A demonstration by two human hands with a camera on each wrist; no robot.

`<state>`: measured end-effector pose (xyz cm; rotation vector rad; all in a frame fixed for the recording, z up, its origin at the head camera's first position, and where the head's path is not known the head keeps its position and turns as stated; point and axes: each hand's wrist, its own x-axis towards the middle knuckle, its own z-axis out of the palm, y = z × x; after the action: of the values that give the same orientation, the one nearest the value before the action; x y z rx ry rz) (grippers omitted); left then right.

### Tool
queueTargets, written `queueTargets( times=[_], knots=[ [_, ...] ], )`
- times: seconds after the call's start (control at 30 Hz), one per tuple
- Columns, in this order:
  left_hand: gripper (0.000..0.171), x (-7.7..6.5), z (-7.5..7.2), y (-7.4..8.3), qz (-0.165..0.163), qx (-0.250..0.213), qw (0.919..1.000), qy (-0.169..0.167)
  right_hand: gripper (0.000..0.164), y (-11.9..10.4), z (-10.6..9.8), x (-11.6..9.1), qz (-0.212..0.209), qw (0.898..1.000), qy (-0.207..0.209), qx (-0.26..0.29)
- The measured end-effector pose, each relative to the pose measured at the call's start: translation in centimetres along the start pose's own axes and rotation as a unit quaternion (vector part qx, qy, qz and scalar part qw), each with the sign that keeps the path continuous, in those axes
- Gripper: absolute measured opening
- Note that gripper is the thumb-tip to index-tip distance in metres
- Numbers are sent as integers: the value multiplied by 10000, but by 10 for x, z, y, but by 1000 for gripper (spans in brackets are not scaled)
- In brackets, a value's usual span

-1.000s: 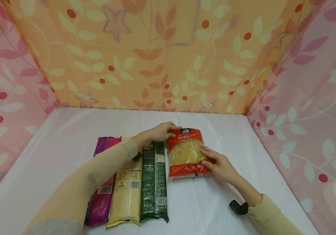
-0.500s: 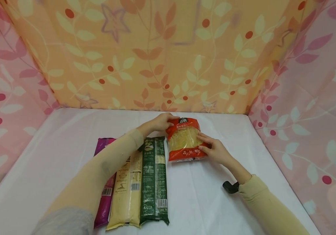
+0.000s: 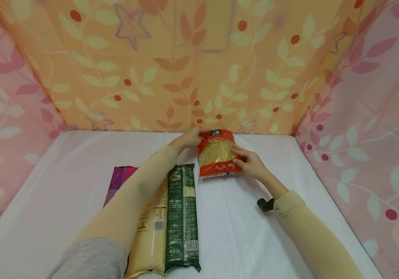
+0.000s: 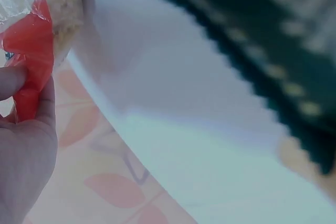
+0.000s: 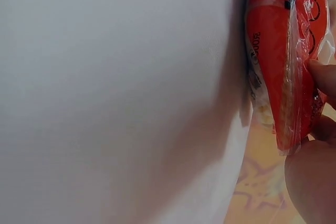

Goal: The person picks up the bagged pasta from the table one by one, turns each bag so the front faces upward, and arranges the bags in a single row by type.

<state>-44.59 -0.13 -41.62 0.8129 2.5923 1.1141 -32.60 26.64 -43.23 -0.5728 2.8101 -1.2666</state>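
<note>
A red bag with a clear window showing pale yellow pasta (image 3: 217,152) is near the table's back edge in the head view. My left hand (image 3: 189,138) holds its upper left corner; in the left wrist view, the thumb and fingers (image 4: 46,100) pinch the red film. At the lower right side, my right hand (image 3: 252,164) grips the bag, its thumb (image 5: 324,77) on the printed front in the right wrist view. Below the left hand lie a green spaghetti pack (image 3: 182,217), a yellow pack (image 3: 150,248) and a purple pack (image 3: 119,182), the latter two partly hidden by the left sleeve.
A white cloth covers the table (image 3: 241,232). An orange patterned curtain (image 3: 171,69) hangs right behind the back edge, with pink ones (image 3: 370,128) at the sides. A black wrist-worn piece (image 3: 265,204) sits by the right cuff.
Both hands have moved the red pasta bag away from me, from beside the green pack to the table's back edge. The three long packs stay in place.
</note>
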Motion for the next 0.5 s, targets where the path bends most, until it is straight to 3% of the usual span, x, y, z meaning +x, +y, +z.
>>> queueTargets(
  times=[0.27, 0.5],
  knots=[
    [64, 14, -3, 7, -91, 211, 9995, 211, 47, 9, -7, 15, 117, 9996, 211, -122],
    [71, 25, 6, 6, -210, 150, 9994, 223, 47, 21, -15, 19, 191, 9991, 314, -224]
  ],
)
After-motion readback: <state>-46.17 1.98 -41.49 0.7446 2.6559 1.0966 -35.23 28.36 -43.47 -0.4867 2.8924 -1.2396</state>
